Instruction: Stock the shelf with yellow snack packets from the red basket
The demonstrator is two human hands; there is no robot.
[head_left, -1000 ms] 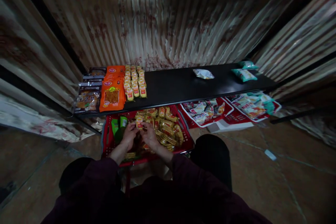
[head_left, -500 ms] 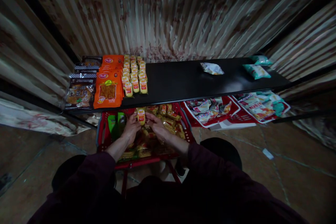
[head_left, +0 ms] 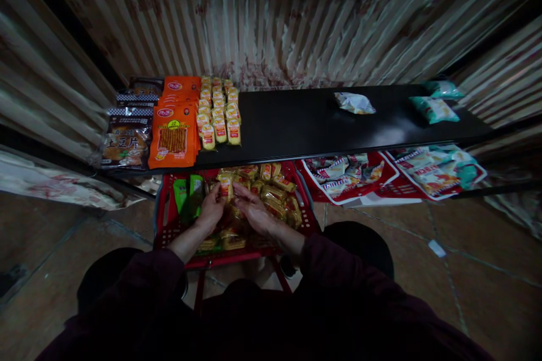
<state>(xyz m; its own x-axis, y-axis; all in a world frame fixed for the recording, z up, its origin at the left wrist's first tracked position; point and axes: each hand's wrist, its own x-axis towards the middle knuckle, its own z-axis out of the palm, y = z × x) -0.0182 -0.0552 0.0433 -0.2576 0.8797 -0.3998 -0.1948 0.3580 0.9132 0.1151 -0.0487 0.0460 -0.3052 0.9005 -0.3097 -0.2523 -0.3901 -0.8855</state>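
Observation:
Both my hands reach into a red basket (head_left: 166, 220) filled with several small yellow snack packs (head_left: 275, 203). My left hand (head_left: 210, 211) pinches one yellow snack pack (head_left: 226, 185) at its left edge. My right hand (head_left: 253, 210) has its fingers on the same pack from the right and rests on the pile. Green packets (head_left: 189, 194) stand at the basket's left end. Above the basket, a black shelf (head_left: 322, 130) carries rows of the same yellow packs (head_left: 217, 115).
Orange packets (head_left: 173, 132) and dark chip bags (head_left: 127, 144) lie at the shelf's left end. A white bag (head_left: 354, 102) and green bags (head_left: 434, 109) lie to the right. Red-and-white cartons of snacks (head_left: 345, 177) sit below. Corrugated metal wall behind.
The yellow pack held up between both hands half a second ago has come down slightly toward the pile. The camera has tilted, so the shelf sits higher in view.

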